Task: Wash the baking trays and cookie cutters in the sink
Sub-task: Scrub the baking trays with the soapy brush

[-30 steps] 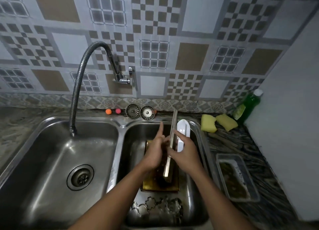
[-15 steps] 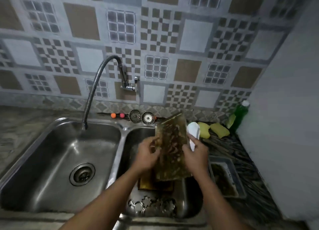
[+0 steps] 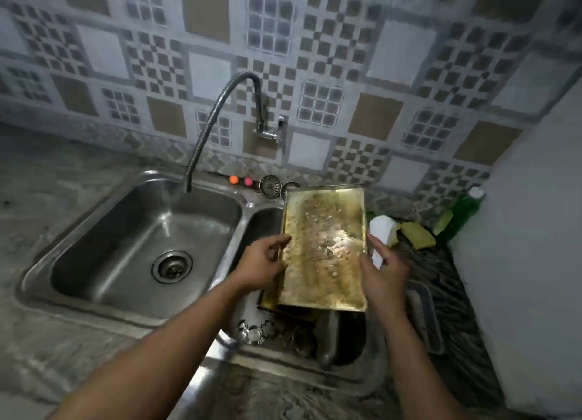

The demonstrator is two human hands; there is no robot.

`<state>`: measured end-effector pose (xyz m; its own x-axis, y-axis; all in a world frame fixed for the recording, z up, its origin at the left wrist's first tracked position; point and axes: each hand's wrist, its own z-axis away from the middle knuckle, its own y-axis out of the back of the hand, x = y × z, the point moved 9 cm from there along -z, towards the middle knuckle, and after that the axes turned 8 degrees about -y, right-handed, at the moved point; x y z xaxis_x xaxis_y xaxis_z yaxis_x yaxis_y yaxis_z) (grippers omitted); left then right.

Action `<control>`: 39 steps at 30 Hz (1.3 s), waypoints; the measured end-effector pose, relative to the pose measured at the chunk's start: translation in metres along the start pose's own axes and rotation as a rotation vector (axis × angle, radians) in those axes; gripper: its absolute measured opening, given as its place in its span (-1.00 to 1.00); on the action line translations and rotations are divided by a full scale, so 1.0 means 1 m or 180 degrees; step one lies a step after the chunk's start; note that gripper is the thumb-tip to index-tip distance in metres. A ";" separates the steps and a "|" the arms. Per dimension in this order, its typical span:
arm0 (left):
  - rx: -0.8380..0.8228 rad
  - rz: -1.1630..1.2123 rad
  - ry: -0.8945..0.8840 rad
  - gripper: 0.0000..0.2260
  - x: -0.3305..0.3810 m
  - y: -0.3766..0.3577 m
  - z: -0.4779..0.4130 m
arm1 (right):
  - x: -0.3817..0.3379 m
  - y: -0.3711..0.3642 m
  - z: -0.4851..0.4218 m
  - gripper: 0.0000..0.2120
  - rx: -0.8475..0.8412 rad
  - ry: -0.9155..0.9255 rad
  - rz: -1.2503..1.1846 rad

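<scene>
A gold baking tray (image 3: pixel 324 249), smeared with brown residue, is held up over the right sink basin with its dirty inside facing me. My left hand (image 3: pixel 264 262) grips its left edge. My right hand (image 3: pixel 382 270) holds its right edge. Under it a second gold tray (image 3: pixel 267 300) lies in the basin, mostly hidden. Several metal cookie cutters (image 3: pixel 255 331) lie at the front of the right sink basin (image 3: pixel 343 353).
The left basin (image 3: pixel 141 246) has a drain and the flexible faucet (image 3: pixel 217 117) hangs over it. A white object (image 3: pixel 382 230), yellow sponges (image 3: pixel 417 233) and a green soap bottle (image 3: pixel 461 214) sit at the right. A clear dirty container (image 3: pixel 423 312) rests on the right counter.
The tray stood on edge in the right basin; both hands have turned its face toward me and lifted it higher. My view has pulled back and shifted left.
</scene>
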<state>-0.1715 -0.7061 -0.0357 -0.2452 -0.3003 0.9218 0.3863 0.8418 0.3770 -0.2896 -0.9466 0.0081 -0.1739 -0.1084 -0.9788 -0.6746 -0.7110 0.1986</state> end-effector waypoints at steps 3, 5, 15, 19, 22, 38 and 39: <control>0.0210 -0.0294 -0.0094 -0.45 -0.007 0.019 0.000 | 0.012 -0.012 -0.004 -0.72 -0.0188 -0.0122 0.0121; 0.0282 -0.0299 -0.0073 -0.43 -0.017 0.028 0.008 | 0.023 -0.023 0.000 -0.73 -0.0302 -0.0153 0.0385; 0.0202 -0.0349 0.0425 -0.57 -0.078 0.111 0.054 | 0.028 -0.130 0.059 -0.75 -0.0735 -0.0430 0.0513; 0.0056 -0.0383 0.0822 -0.67 -0.141 0.179 0.057 | 0.033 -0.220 0.080 -0.77 -0.1049 -0.0737 0.0501; -0.0068 -0.0417 0.1006 -0.56 -0.184 0.233 0.049 | 0.035 -0.294 0.092 -0.84 -0.1232 -0.0813 0.0558; -0.0652 -0.1428 0.1345 -0.23 -0.347 0.300 0.012 | 0.154 -0.447 0.111 -0.71 -0.0787 -0.1997 0.1545; -0.0643 -0.1583 0.1415 -0.23 -0.353 0.301 0.009 | 0.157 -0.447 0.111 -0.72 -0.0611 -0.2087 0.1654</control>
<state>0.0230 -0.3428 -0.2484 -0.0652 -0.8201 0.5685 0.4910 0.4696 0.7337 -0.0947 -0.5684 -0.2286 -0.8467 -0.0714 -0.5273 -0.2717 -0.7940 0.5438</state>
